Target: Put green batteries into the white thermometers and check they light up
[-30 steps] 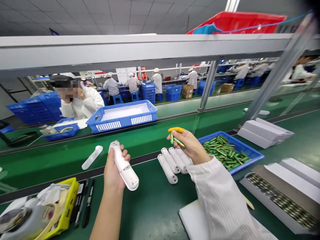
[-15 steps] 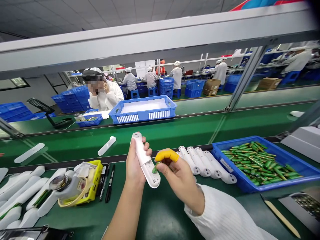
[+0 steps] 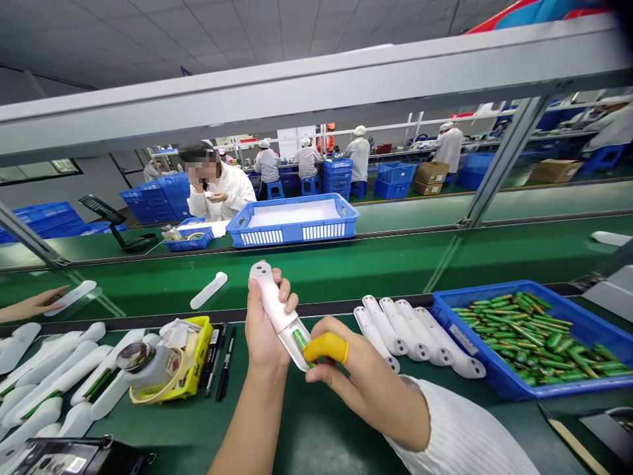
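Note:
My left hand (image 3: pixel 267 323) is wrapped round a white remote control (image 3: pixel 271 290), tilted with its battery compartment uncovered at the lower end. A green battery (image 3: pixel 300 340) lies in that compartment. With a yellow finger cot (image 3: pixel 330 347) on its index finger, my right hand (image 3: pixel 356 376) pinches at the compartment's lower end. A bit of green shows at those fingertips, apparently a battery largely hidden by them. Right of my hands, several white remotes (image 3: pixel 395 330) lie in a slanted row beside a blue tray (image 3: pixel 445 316) of green batteries (image 3: pixel 529 333).
On the left are several white remotes (image 3: pixel 64 369), some showing batteries, a yellow basket (image 3: pixel 200 356) with a jar, and black pens (image 3: pixel 226 363). Another person's hand (image 3: pixel 39 305) touches a remote on the green belt (image 3: pixel 306 277). A blue crate (image 3: pixel 297 224) stands beyond.
The battery held above the compartment is now down in it, and my right hand sits lower at its end. Another person's hand has come in from the left. The view has shifted slightly.

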The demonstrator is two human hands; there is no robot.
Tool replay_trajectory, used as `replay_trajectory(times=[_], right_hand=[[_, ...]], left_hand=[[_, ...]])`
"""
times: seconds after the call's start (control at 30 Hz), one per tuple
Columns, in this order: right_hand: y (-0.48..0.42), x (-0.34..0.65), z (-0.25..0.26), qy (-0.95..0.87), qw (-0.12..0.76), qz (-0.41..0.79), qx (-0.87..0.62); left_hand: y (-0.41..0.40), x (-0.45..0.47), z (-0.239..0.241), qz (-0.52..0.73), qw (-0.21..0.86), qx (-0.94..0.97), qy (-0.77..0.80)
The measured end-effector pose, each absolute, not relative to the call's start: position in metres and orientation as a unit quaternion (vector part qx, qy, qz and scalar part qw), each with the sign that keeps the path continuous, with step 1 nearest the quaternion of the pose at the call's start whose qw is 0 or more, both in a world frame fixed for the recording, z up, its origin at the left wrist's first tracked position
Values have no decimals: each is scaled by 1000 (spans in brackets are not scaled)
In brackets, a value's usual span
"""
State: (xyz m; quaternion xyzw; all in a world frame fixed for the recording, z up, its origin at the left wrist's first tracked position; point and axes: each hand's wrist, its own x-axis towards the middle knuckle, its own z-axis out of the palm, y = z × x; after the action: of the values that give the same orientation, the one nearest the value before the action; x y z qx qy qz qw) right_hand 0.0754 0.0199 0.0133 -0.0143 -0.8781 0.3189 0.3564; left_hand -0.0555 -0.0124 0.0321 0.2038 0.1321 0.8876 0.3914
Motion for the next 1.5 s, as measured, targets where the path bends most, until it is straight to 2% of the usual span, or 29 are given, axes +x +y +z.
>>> replay_trajectory(times=[0.1, 0.2, 0.37, 0.53, 0.63, 0.87, 0.93, 1.0, 1.2, 1.5], right_hand=[[17, 77, 15, -832, 319, 451, -57], [15, 77, 17, -800, 290, 520, -71], [17, 74, 14, -787, 263, 550, -91], [25, 69, 5, -779, 291, 545, -108], [28, 70, 4, -802, 307, 504, -97], [20, 73, 4, -872, 367, 277, -167], [18, 74, 4, -868, 389, 259, -170], [17, 76, 7, -863, 382, 286, -162], [20, 80, 16, -868, 290, 368, -165], [33, 68, 2, -702, 226, 662, -137]], left_hand=[[-15, -56, 33, 874, 405, 246, 108], [-17, -57, 33, 876, 394, 257, 102], [-15, -56, 34, 887, 362, 256, 132], [-15, -49, 35, 881, 327, 289, 182], [-15, -48, 34, 876, 340, 285, 187], [-12, -47, 28, 886, 288, 288, 221], [-11, -48, 27, 890, 287, 278, 222], [-10, -50, 27, 894, 301, 254, 211], [-12, -55, 31, 891, 331, 248, 186], [-13, -43, 32, 853, 381, 307, 179]])
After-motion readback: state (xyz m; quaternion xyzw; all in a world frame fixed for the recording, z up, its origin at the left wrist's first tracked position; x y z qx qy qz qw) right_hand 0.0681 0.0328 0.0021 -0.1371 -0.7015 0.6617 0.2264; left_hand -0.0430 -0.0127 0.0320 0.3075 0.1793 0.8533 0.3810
